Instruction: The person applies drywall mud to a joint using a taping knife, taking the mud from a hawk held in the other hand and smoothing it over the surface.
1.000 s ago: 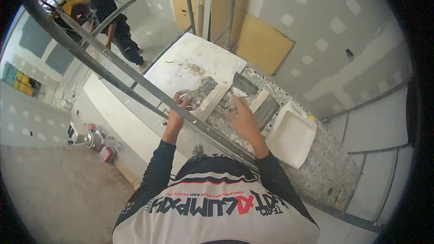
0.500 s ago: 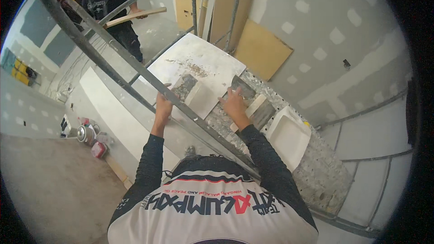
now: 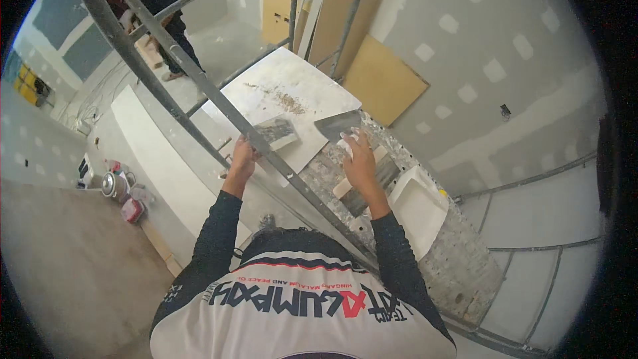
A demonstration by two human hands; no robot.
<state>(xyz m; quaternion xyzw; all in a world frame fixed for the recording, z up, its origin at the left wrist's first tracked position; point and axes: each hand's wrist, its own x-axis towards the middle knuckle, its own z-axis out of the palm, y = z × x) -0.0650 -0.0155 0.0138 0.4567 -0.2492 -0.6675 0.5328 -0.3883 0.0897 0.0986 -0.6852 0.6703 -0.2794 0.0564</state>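
My left hand (image 3: pixel 242 161) is closed around the handle end of a flat-bladed trowel (image 3: pixel 276 131), partly hidden by the scaffold rail. The blade, smeared grey and white, sits above a white board (image 3: pixel 312 83). To the right, my right hand (image 3: pixel 360 166) grips a broad putty knife (image 3: pixel 337 124) with a grey rectangular blade; something white shows between its fingers. Beneath and beside this hand lies a grey-bladed tool with a pale wooden handle (image 3: pixel 343 189) on the speckled platform. A white tray (image 3: pixel 417 209) stands just right of it.
A metal scaffold rail (image 3: pixel 229 110) crosses before me at the left. Brown crumbs (image 3: pixel 286 101) lie on the board. Tan panels (image 3: pixel 382 80) lean on the patched wall. Another person (image 3: pixel 156 10) stands on the floor below, near a long white strip (image 3: pixel 156 139) and a pot (image 3: pixel 113 186).
My right hand has moved right, the putty knife's blade now showing more fully. The trowel at my left has tilted. The other person has turned, and their board is lower.
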